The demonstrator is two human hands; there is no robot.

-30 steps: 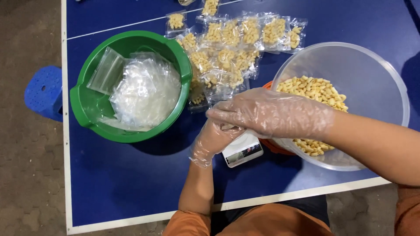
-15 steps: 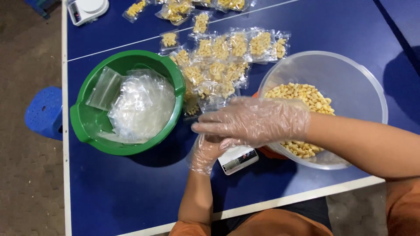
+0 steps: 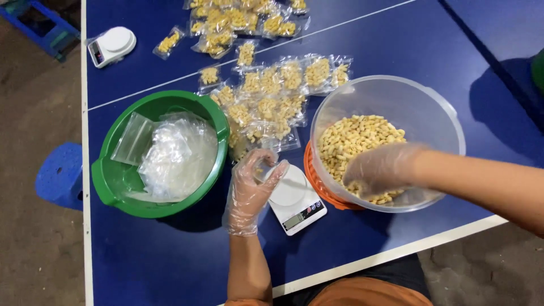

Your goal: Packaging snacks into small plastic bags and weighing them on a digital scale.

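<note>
The gloved left hand (image 3: 249,190) is pinching a small clear bag (image 3: 264,170) open just above the white digital scale (image 3: 294,199), while the right hand (image 3: 378,169) is curling into the yellow snack pieces (image 3: 354,139) in the clear bowl (image 3: 422,93), right of the scale. Pieces could be spilling past the narrow bag mouth. The table edge (image 3: 391,258) is lying near below the scale; bare blue tabletop is staying open there.

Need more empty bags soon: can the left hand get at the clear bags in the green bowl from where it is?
Probably yes. The left hand is beside the green bowl, whose top is open, with the clear bags uncovered.
</note>
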